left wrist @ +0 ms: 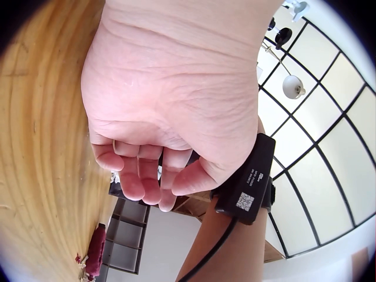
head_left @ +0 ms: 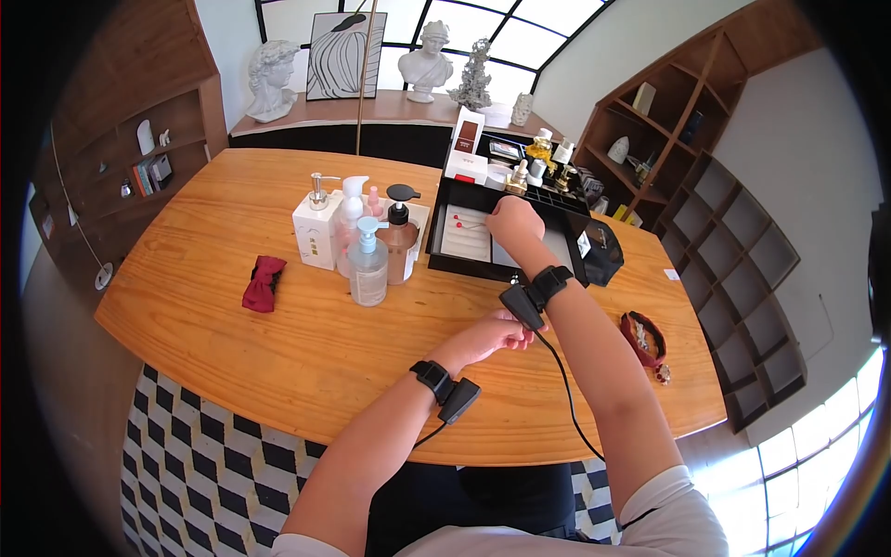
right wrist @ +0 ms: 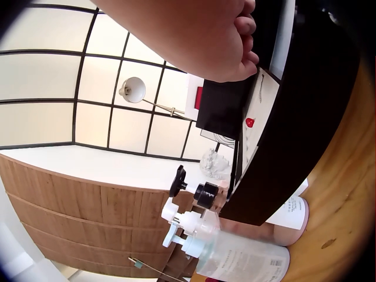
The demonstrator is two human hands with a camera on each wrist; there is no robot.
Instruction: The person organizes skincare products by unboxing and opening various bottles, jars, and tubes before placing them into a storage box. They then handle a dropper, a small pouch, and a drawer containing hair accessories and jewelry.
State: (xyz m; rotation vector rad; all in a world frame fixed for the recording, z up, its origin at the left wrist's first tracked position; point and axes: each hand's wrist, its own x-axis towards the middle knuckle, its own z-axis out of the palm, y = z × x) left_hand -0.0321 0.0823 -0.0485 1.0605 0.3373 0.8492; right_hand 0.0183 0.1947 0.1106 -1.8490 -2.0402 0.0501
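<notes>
My right hand (head_left: 517, 223) reaches over the open drawer of a black organizer box (head_left: 492, 271), its fingers curled down. In the right wrist view the curled fingers (right wrist: 245, 26) are at the drawer's inner edge; I cannot tell whether they pinch anything. Left of this hand, a light tray (head_left: 464, 245) inside the drawer carries small jewelry with red beads (right wrist: 250, 123). My left hand (head_left: 487, 336) stays low over the table in front of the drawer, near the right wrist. Its palm shows in the left wrist view, with loosely curled fingers (left wrist: 151, 191) and nothing in them.
Pump bottles (head_left: 368, 269) stand left of the organizer, beside a white dispenser (head_left: 316, 232). A dark red bow (head_left: 264, 284) lies farther left on the wooden table (head_left: 204, 223). Cosmetics (head_left: 517, 176) fill the organizer's top. A black pouch (head_left: 603, 255) and a red hair band (head_left: 642, 338) are at right.
</notes>
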